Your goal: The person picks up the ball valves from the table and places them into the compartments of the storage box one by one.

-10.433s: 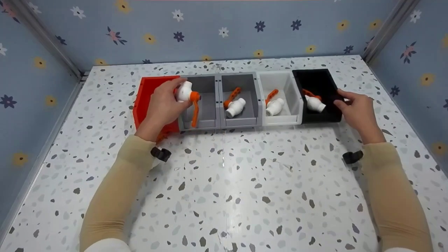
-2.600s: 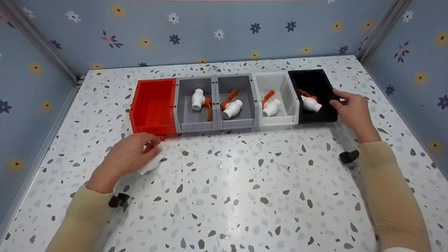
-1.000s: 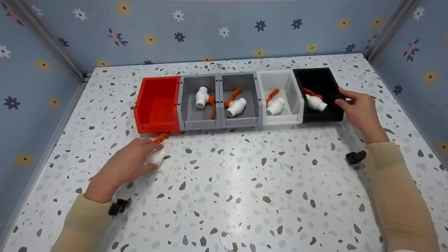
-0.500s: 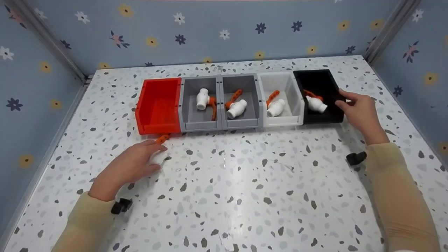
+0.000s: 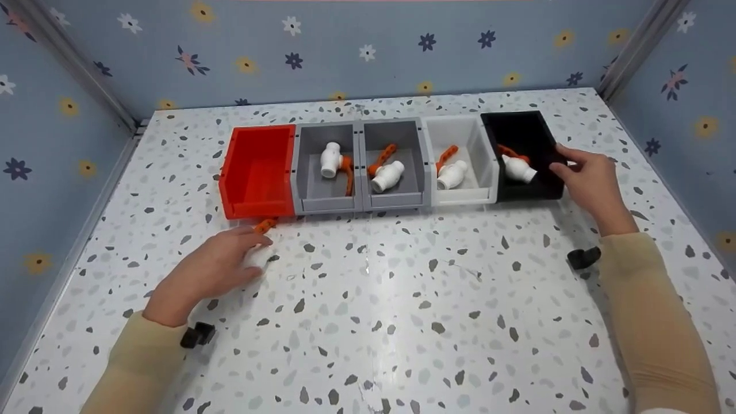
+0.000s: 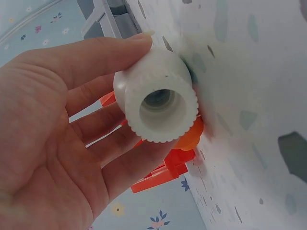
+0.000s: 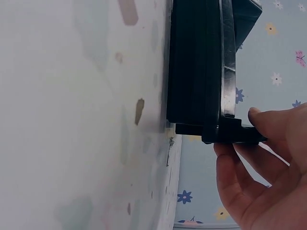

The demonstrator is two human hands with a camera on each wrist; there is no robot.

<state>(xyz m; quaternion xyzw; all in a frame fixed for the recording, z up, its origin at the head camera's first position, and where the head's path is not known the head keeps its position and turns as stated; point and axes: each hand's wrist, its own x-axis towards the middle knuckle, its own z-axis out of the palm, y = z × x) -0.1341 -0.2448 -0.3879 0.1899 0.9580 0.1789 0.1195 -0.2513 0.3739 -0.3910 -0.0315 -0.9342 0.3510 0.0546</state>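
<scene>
My left hand [image 5: 210, 264] is just in front of the red bin [image 5: 259, 209], with thumb and fingers around a white ball valve [image 6: 160, 69]. The valve lies close to the tabletop, its round open end facing the left wrist camera. In the head view my hand hides the valve's body, while its orange lever [image 5: 265, 225] shows beyond the fingers. My right hand [image 5: 592, 184] pinches the right-hand edge of the black bin [image 5: 529, 192] between thumb and fingers. One more white valve [image 5: 519, 169] with an orange lever lies inside that bin.
Left grey bin [image 5: 328, 204], right grey bin [image 5: 397, 200] and white bin [image 5: 463, 196] stand in a row between red and black. Each holds one valve: left grey [image 5: 330, 161], right grey [image 5: 388, 176], white [image 5: 452, 175]. Patterned walls enclose the speckled table [image 5: 437, 299].
Earlier my left hand held a valve over the left grey bin; that valve now lies inside it. My left hand has since moved to the valve before the red bin. My right hand stays put.
</scene>
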